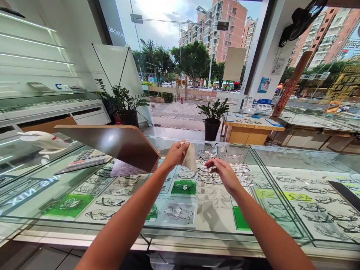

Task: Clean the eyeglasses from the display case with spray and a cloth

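My left hand (180,150) is raised over the glass counter, its thumb and fingers pinched on a beige cleaning cloth (190,159) that hangs down from them. To its right, my right hand (221,168) has bent fingers closed around thin-framed eyeglasses (213,151); the exact grip is partly hidden. A small pale tag (223,148) shows beside a round lens. Cloth and eyeglasses are apart. Under both hands, rows of spectacle frames (184,186) lie inside the display case, some on green cards.
A brown board-like stand (112,144) rises on the counter's left, with a white handheld device (39,140) and a booklet (86,159) near it. A dark phone-like slab (345,195) lies at the right. Potted plants (212,125) stand beyond the counter, before the glass doors.
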`<state>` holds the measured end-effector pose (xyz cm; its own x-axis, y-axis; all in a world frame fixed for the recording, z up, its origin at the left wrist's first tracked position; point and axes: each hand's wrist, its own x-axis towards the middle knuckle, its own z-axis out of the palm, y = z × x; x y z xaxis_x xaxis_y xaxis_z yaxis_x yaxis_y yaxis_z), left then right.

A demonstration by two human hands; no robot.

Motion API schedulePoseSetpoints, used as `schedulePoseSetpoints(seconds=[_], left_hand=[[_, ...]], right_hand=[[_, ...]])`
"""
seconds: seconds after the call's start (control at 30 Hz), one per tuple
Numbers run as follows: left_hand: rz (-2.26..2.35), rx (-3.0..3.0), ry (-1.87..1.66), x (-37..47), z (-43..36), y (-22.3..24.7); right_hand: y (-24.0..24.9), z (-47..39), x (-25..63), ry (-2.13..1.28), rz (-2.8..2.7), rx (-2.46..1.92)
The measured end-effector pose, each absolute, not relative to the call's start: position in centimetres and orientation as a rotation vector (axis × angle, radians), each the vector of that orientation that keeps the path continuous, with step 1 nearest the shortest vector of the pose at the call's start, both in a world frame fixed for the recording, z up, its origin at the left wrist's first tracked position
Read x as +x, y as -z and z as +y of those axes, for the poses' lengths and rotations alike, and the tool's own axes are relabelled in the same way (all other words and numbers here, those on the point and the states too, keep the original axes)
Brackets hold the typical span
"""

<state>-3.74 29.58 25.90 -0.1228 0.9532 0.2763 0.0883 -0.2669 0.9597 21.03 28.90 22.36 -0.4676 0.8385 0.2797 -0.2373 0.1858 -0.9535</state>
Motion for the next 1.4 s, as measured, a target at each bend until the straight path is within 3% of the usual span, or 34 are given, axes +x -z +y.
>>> schedulePoseSetpoints(seconds=[0.33, 0.7, 1.4], left_hand=[[1.044, 1.489, -1.245, 0.5, 27.8, -24.5], [1.022, 1.764, -1.098, 1.8, 26.2, -25.1], [0.791, 1.386, -1.363, 4.5, 25.8, -23.2]], right_hand=[[-22.3, 29.4, 21.2, -1.181, -1.514, -0.622], [-22.1, 29.4, 21.1, -1.183, -1.449, -0.610], [-21.7, 28.1, 20.1, -1.381, -1.407, -0.530]])
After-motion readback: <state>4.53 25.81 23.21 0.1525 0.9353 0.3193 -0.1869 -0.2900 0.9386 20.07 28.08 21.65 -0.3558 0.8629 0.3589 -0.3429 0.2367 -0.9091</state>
